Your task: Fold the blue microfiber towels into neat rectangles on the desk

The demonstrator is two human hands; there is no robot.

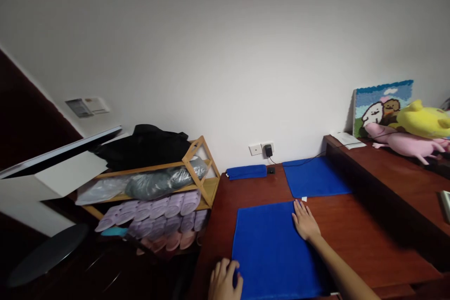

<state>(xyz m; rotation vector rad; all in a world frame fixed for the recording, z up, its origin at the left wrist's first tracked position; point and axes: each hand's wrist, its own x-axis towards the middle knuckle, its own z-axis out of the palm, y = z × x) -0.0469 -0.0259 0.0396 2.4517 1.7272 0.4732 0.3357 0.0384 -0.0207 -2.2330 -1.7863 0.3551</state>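
A blue towel lies spread flat on the reddish-brown wooden desk. My right hand rests open on the towel's far right corner, fingers stretched out. At the near left edge of the same towel is my left hand, fingers apart and bent a little, partly cut off by the bottom of the view. Farther back on the desk, a second blue towel lies flat with a small white tag by its near edge. A blue towel folded into a narrow strip sits against the wall.
A black plug in the wall socket trails a cable over the back towel. On the raised shelf at right are plush toys, a fluffy picture and papers. A wooden rack with slippers stands left.
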